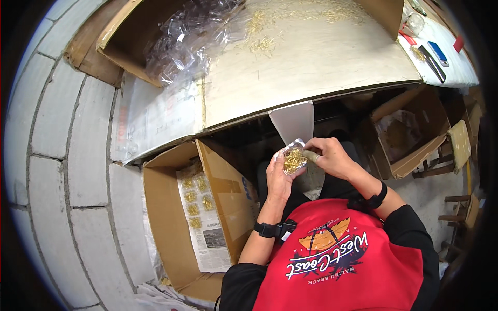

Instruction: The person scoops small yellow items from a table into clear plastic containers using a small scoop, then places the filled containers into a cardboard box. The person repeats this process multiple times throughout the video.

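Note:
In front of my lap, my left hand (pixel 279 180) is closed around a small clear plastic box (pixel 296 142) with a shiny rim. Thin gold-coloured metal pins (pixel 294 161) fill the box in a loose tangle. My right hand (pixel 332 157) comes in from the right, its thumb and fingers closed at the box's right edge. A pale covering wraps one digit of that hand. The right fingertips are partly hidden against the box, and whether they also pinch a pin does not show.
Ahead stands a worktable (pixel 290 72) with scattered gold pins (pixel 262 45) and a heap of clear plastic boxes (pixel 189 39). Below left, a cardboard box (pixel 163 223) holds filled boxes on newspaper. Another cardboard box (pixel 415 155) and a wooden stool (pixel 459 147) are at right.

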Available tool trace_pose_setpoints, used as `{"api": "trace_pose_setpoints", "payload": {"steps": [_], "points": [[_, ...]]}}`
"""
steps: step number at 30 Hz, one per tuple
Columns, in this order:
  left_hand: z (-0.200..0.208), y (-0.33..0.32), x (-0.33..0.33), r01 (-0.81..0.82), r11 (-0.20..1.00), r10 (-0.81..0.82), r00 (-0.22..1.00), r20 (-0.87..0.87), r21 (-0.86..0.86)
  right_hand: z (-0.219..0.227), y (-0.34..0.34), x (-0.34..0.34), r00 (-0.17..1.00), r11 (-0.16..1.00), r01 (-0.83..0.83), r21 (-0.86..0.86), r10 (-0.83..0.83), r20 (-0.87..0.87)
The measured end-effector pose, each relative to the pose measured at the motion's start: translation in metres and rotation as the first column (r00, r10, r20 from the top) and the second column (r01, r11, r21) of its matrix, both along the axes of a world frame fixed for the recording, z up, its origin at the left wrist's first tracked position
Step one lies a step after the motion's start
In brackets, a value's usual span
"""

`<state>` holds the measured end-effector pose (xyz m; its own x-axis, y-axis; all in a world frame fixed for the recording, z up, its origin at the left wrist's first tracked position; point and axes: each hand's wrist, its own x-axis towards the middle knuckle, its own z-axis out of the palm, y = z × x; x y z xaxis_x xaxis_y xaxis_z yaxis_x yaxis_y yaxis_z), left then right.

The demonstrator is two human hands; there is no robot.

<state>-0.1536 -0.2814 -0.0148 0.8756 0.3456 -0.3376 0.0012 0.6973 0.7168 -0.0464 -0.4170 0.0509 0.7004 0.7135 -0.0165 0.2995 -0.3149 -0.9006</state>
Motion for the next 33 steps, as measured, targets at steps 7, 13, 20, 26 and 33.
{"api": "trace_pose_setpoints", "payload": {"steps": [7,13,20,26,33], "points": [[0.001,-0.005,0.002,0.05,0.998,-0.048,0.997,0.066,-0.031,-0.019,-0.003,-0.011,0.889,0.99,-0.141,-0.015,0.133,0.437],[-0.002,-0.006,0.003,0.07,0.997,-0.07,0.998,0.005,-0.009,-0.027,0.0,-0.012,0.869,0.978,-0.119,-0.171,0.186,0.459],[-0.004,-0.003,0.0,0.025,0.998,-0.024,1.0,0.016,-0.059,-0.011,-0.012,-0.01,0.798,0.989,-0.131,0.073,0.061,0.6],[-0.004,-0.006,0.005,-0.006,0.999,0.008,0.998,0.07,-0.032,-0.032,-0.01,-0.017,0.698,0.964,-0.256,-0.069,0.234,0.677],[-0.001,-0.007,0.002,0.055,0.997,-0.056,0.998,0.015,0.052,-0.027,-0.008,-0.014,0.845,0.961,-0.222,0.165,0.105,0.524]]}}
